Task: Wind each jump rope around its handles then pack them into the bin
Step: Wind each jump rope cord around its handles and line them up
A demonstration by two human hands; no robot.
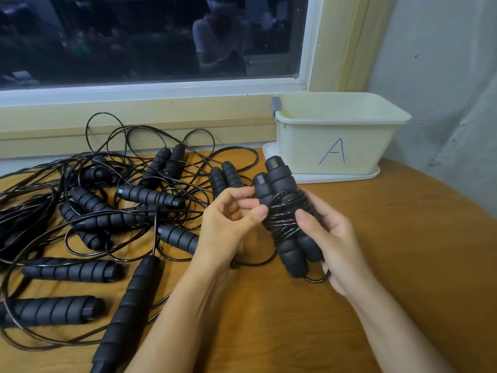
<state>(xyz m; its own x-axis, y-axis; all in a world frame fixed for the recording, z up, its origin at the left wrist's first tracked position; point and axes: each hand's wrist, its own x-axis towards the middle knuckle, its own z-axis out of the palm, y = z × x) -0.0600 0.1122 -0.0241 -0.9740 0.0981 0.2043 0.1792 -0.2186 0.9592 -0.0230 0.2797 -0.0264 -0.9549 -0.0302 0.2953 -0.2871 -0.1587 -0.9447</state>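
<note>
A pair of black foam jump rope handles (282,184) is held side by side above the table, with black cord (285,219) wound many times round their middle. My right hand (330,238) grips the bundle from the right, thumb on the coils. My left hand (231,222) pinches the cord at the bundle's left side. A short cord loop hangs below the handles. The cream bin (336,130), marked with a blue "A", stands behind the bundle at the back right; nothing shows above its rim.
A tangle of several unwound black jump ropes (107,211) covers the left half of the wooden table (403,265). The bin sits on a white lid. A window sill runs along the back, and a grey wall stands on the right.
</note>
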